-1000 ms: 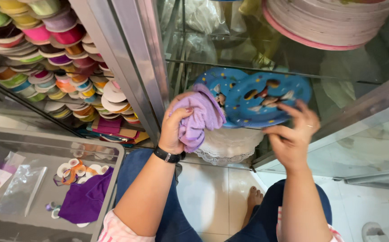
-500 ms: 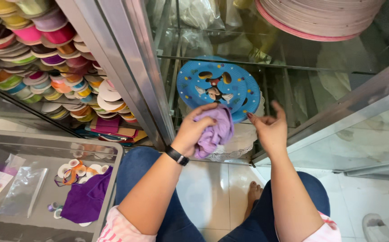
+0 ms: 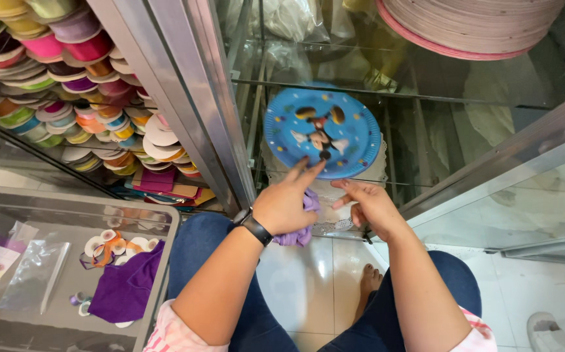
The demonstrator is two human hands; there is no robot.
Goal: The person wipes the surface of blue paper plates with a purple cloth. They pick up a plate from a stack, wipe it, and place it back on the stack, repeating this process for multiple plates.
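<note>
Glass shelving fills the frame centre, bearing a blue plate (image 3: 322, 132). A purple cloth (image 3: 299, 229) is clamped in the left hand (image 3: 287, 203); the right hand (image 3: 368, 204) is held open, fingers apart, at lower centre.

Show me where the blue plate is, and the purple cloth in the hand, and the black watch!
blue plate (image 3: 322, 132), head view, on the plate's printed middle.
purple cloth (image 3: 297, 235), head view, on the bunched part below the left hand (image 3: 284, 205).
black watch (image 3: 254, 225), head view, on the strap at the left wrist.
</note>
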